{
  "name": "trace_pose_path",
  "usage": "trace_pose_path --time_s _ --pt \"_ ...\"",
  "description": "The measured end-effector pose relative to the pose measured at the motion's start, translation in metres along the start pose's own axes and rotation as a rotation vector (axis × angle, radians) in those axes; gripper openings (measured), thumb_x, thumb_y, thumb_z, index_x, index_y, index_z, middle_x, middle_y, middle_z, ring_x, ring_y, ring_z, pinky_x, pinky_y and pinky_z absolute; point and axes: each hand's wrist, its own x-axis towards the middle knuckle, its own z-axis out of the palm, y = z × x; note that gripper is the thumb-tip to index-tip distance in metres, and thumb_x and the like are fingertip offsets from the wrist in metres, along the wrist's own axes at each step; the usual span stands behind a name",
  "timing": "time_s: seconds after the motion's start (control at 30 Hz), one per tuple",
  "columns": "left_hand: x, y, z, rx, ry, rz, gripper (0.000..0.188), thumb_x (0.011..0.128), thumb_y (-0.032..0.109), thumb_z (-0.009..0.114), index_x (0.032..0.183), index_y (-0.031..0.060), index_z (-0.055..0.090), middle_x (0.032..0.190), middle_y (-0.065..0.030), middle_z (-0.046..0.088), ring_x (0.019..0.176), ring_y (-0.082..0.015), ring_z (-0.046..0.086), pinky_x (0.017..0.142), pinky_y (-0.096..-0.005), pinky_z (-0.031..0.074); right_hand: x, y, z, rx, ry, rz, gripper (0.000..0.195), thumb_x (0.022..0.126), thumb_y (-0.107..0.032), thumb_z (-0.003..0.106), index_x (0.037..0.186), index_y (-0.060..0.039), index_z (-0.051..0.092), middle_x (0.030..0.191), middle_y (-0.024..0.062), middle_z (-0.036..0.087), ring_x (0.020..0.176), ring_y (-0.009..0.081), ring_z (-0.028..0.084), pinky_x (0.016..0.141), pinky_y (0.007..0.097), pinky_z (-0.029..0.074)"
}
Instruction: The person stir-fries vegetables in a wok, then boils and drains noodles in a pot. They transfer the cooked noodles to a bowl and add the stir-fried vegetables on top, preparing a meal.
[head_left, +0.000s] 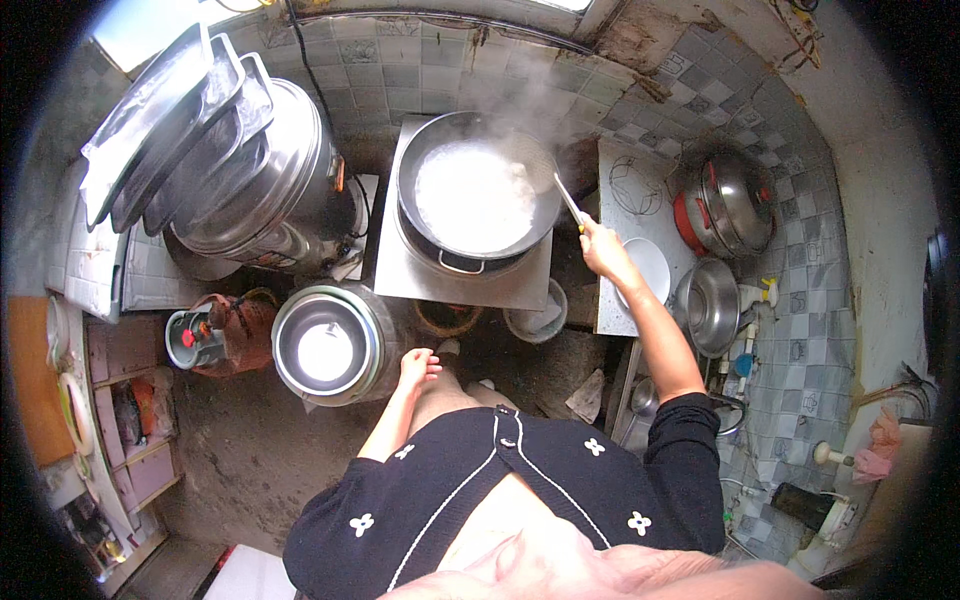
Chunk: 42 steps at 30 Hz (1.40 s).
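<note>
My right hand (604, 249) is closed around the handle of a skimmer (568, 196) with a pale shaft and a touch of yellow. Its round perforated head rests at the right side of a large dark wok (420, 150). Steam rises from the wok, and the bright white contents (469, 199) are too overexposed to make out clearly. A pale lump shows beside the skimmer head. Low in front of my body hangs my left hand (421, 369), holding nothing, its fingers loosely bent. A metal pot (283, 341) with a shiny interior stands to its left.
The wok sits on a steel stove stand (405, 281). Stacked black trays (161, 142) lean over a large steel drum (307, 142) at left. A gas cylinder (187, 337) stands below. At right are a white plate (646, 270), a steel basin (707, 307) and a lidded pot (739, 206).
</note>
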Motion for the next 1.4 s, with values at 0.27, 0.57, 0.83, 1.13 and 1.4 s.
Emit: trace_pose_path --time_s 0.27,0.57,0.83,1.13,1.4 --pt "0.001 -0.004 -0.002 -0.019 0.011 -0.008 0.022 0.091 0.021 0.044 0.102 0.0038 0.053 0.087 -0.0081 0.062 0.067 -0.0165 0.062 0.051 -0.0277 0.049 0.013 -0.031 -0.080 0.292 -0.652 0.414 0.039 0.087 -0.018 0.046 0.126 -0.0149 0.045 0.055 -0.0010 0.042 0.038 0.0088 0.039 0.032 0.0259 0.031" --pt "0.003 -0.003 -0.004 -0.007 0.004 -0.008 0.022 0.091 0.021 0.044 0.102 0.0045 0.053 0.087 -0.0081 0.062 0.066 -0.0163 0.062 0.050 -0.0269 0.049 0.011 -0.031 -0.019 0.902 -0.853 0.575 0.041 0.087 -0.017 0.051 0.127 -0.0168 0.045 0.061 -0.0030 0.041 0.042 0.0038 0.034 0.036 0.0200 0.029" --pt "0.000 -0.008 -0.014 -0.029 0.028 -0.024 0.023 0.091 0.022 0.045 0.103 0.0040 0.052 0.087 -0.0085 0.062 0.068 -0.0165 0.062 0.052 -0.0271 0.049 -0.021 -0.057 0.014 1.181 -0.666 0.621 0.039 0.087 -0.016 0.051 0.126 -0.0165 0.045 0.062 -0.0054 0.042 0.043 0.0022 0.033 0.038 0.0169 0.029" --pt "-0.002 -0.006 -0.012 -0.023 0.023 -0.046 0.024 0.091 0.022 0.045 0.104 0.0037 0.052 0.088 -0.0086 0.061 0.068 -0.0166 0.061 0.052 -0.0270 0.049 -0.040 -0.066 0.016 1.133 -0.424 0.530 0.045 0.086 -0.015 0.050 0.130 -0.0151 0.040 0.060 -0.0046 0.039 0.042 0.0027 0.033 0.037 0.0186 0.030" --pt "0.005 -0.004 -0.009 0.030 -0.011 -0.031 0.024 0.091 0.022 0.044 0.104 0.0034 0.052 0.088 -0.0090 0.061 0.067 -0.0165 0.062 0.051 -0.0268 0.049 -0.054 -0.079 0.003 0.480 0.050 0.221 0.045 0.081 -0.006 0.049 0.125 -0.0056 0.043 0.093 0.0196 0.061 0.081 0.0273 0.061 0.077 0.0308 0.046"
